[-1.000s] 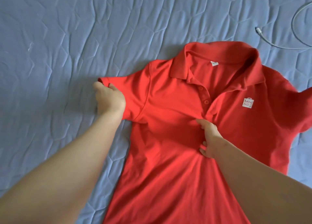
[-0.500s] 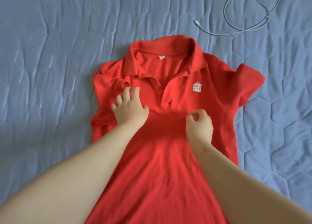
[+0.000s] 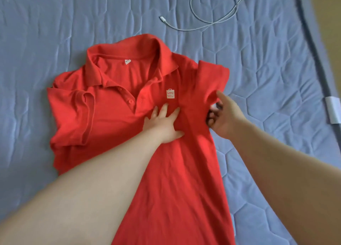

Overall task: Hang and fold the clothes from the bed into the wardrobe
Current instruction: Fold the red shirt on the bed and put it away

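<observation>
Pinching red shirt [image 3: 114, 126], right hand [image 3: 228, 119]

Your bare hands and forearms, seen from the head camera.

Your left hand [image 3: 164, 124] and right hand [image 3: 226, 117] are uncovered, and so are your left forearm [image 3: 92, 185] and right forearm [image 3: 287, 180]: only skin shows from each wrist down to the lower edge of the view. Both forearms look smooth and full, and they widen toward the bottom of the view. Your left hand's fingers [image 3: 164, 108] are short with rounded tips, and the nails are too small to make out. Your right hand's fingers [image 3: 212, 115] look dark, shaded and blurred, so you cannot tell any detail on them.
</observation>
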`<control>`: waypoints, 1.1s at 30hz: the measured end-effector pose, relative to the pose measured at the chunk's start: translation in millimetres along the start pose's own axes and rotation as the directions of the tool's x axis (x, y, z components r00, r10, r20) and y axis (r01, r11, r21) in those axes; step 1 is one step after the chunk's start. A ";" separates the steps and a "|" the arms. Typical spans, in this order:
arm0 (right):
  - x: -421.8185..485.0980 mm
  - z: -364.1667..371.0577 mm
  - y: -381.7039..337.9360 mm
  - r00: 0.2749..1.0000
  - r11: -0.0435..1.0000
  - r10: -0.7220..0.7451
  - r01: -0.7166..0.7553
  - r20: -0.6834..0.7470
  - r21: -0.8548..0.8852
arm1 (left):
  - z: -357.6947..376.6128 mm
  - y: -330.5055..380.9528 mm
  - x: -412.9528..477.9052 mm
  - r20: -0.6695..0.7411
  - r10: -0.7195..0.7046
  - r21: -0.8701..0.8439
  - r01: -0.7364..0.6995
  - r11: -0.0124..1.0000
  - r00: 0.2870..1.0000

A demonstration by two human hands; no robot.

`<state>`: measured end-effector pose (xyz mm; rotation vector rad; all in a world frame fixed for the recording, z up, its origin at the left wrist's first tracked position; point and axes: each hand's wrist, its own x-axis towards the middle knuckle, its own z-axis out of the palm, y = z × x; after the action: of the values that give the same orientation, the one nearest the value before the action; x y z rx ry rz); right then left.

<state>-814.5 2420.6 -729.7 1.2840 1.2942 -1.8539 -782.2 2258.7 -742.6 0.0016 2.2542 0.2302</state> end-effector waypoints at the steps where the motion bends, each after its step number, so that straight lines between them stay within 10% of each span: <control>1: 4.9 -0.8 0.9 1.000 0.992 0.005 -0.003 0.009 -0.130 | -0.6 -0.5 1.2 0.012 0.004 -0.006 -0.004 1.000 1.000; 4: 10.0 8.1 2.3 0.997 0.973 -0.004 0.023 0.081 -0.229 | -3.6 0.6 5.2 0.042 -0.003 -0.011 0.003 1.000 0.999; 12: 10.6 -16.4 4.5 0.989 0.925 0.089 -0.039 -0.115 0.378 | -6.1 -4.8 2.4 0.032 0.023 -0.060 -0.021 0.998 0.999; 18: -21.3 -9.9 -1.8 0.996 0.988 0.012 -0.025 0.091 0.151 | -7.5 -5.0 -0.5 0.031 0.054 -0.109 -0.051 0.993 0.998; 22: -25.2 5.9 -3.4 0.949 0.958 -0.202 0.242 0.243 -0.151 | -10.6 -7.5 -0.2 0.037 0.052 -0.108 -0.047 0.993 0.998; 33: -17.7 -13.3 -12.6 0.963 0.947 -0.265 0.250 -0.052 -0.202 | -5.3 -12.4 -0.7 -0.005 0.064 -0.148 -0.064 0.987 0.998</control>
<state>-812.5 2436.1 -709.7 1.1384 1.7107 -1.8068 -784.9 2245.6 -740.8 -0.0051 2.2346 0.4311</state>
